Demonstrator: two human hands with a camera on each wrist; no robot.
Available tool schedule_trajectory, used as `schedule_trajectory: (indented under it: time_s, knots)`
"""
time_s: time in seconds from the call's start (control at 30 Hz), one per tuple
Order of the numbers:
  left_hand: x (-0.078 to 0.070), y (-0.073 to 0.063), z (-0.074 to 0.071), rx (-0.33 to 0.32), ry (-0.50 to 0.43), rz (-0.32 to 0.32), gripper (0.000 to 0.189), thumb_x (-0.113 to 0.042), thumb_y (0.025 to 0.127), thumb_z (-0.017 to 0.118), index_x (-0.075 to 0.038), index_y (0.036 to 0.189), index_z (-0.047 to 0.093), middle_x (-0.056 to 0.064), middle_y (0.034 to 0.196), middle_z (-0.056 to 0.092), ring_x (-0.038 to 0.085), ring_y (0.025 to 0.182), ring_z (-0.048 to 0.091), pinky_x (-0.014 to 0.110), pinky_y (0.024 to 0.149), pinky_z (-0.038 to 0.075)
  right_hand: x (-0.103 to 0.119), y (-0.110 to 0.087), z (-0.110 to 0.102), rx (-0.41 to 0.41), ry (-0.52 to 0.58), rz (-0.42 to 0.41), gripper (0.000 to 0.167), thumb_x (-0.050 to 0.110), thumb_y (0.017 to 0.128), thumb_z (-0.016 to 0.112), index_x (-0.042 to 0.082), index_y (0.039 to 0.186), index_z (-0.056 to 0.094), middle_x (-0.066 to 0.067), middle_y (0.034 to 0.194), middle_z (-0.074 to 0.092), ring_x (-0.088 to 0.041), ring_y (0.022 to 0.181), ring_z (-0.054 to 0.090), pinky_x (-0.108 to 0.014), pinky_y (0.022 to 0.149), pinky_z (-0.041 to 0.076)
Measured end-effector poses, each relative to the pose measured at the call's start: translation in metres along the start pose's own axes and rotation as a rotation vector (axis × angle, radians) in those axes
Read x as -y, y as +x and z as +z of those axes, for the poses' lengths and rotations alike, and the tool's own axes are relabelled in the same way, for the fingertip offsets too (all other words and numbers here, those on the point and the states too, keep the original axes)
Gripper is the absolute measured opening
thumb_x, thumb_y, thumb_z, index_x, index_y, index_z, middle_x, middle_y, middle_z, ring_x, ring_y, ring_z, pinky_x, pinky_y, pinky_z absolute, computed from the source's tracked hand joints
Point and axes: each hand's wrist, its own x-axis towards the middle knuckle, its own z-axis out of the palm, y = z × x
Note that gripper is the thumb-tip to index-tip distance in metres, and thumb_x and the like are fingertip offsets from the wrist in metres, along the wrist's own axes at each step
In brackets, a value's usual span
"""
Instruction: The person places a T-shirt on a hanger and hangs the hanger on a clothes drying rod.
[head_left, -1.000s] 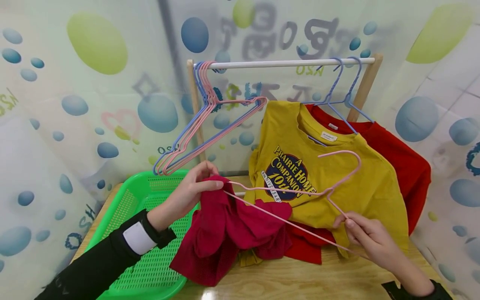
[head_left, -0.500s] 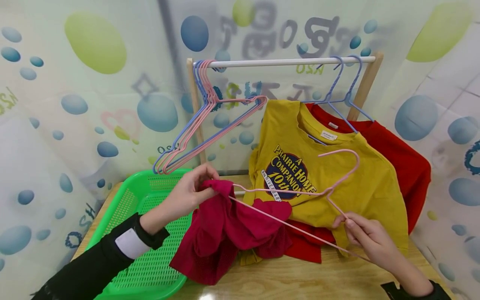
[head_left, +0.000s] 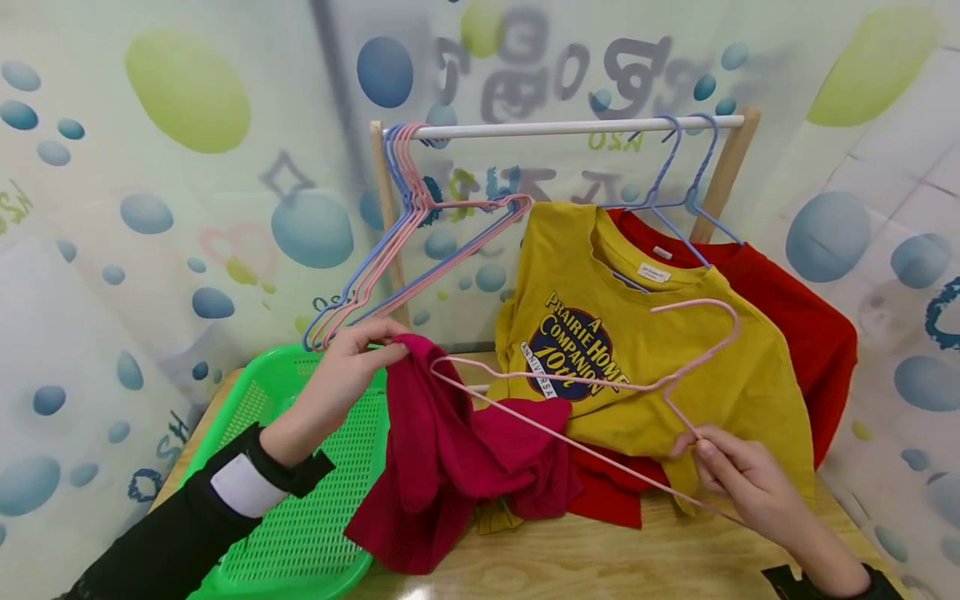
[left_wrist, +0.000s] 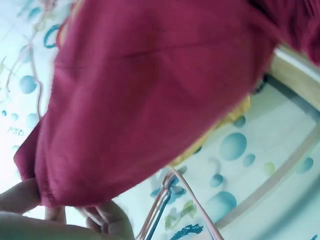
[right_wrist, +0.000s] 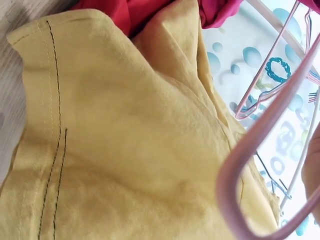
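Observation:
My left hand point(head_left: 337, 379) pinches a crimson garment point(head_left: 442, 442) by its upper edge. The cloth hangs down in folds to the tabletop; its full shape cannot be made out. In the left wrist view, fingers point(left_wrist: 112, 220) grip a hemmed edge of the same crimson cloth point(left_wrist: 135, 115). A pink clothes hanger point(head_left: 570, 379) is held by its right arm in my right hand point(head_left: 750, 483). Its left end lies in front of the crimson cloth, and its hook points up. The right wrist view has the near end of the pink hanger point(right_wrist: 235, 165) close to the camera.
Behind, a rack with a white rail point(head_left: 555, 129) carries blue and pink hangers point(head_left: 420, 250) at left. A yellow T-shirt point(head_left: 675, 358) and a red shirt point(head_left: 810, 350) hang at right. The green basket point(head_left: 300, 533) stands left on the wooden table point(head_left: 555, 567).
My left hand has moved left and up with the crimson cloth edge, uncovering the hanger's left end. The right hand keeps its hold, with the hanger shifted slightly.

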Motion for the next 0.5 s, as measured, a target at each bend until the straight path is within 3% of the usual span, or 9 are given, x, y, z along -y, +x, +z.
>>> schedule_trajectory:
  time_s: [0.1,0.23,0.4,0.5]
  knots:
    - [0.002,-0.003,0.004,-0.022,0.125,0.008,0.018,-0.008,0.102,0.056,0.000,0.109,0.071,0.001,0.102,0.062,0.011,0.100,0.055,0.032,0.090,0.047,0.001,0.000,0.002,0.013,-0.034,0.024,0.043,-0.024,0.097,0.030,0.003,0.104,0.061,0.002,0.057,0.033,-0.007,0.046,0.031,-0.021,0.048,0.031]
    - [0.005,-0.006,0.010,-0.066,0.252,0.082,0.017,-0.007,0.101,0.058,-0.004,0.110,0.071,0.008,0.102,0.067,0.009,0.092,0.058,0.027,0.081,0.049,-0.001,0.001,0.003,0.012,-0.013,0.018,0.043,-0.025,0.096,0.029,0.002,0.104,0.061,0.002,0.058,0.033,-0.007,0.047,0.031,-0.021,0.048,0.031]
    - [0.008,-0.009,0.016,-0.132,0.299,0.173,0.009,-0.003,0.098,0.062,-0.007,0.106,0.065,0.009,0.096,0.070,0.011,0.088,0.063,0.030,0.079,0.050,-0.007,0.002,0.005,-0.003,0.082,-0.037,0.047,-0.026,0.096,0.027,0.002,0.108,0.062,0.001,0.058,0.033,-0.006,0.047,0.031,-0.021,0.047,0.028]
    - [0.009,-0.009,0.017,-0.187,0.330,0.192,0.008,-0.003,0.096,0.065,-0.007,0.102,0.068,0.008,0.098,0.067,0.016,0.090,0.059,0.029,0.078,0.048,-0.011,0.003,0.006,-0.006,0.131,-0.069,0.046,-0.027,0.095,0.026,-0.003,0.109,0.062,0.000,0.058,0.034,-0.005,0.047,0.030,-0.019,0.046,0.027]
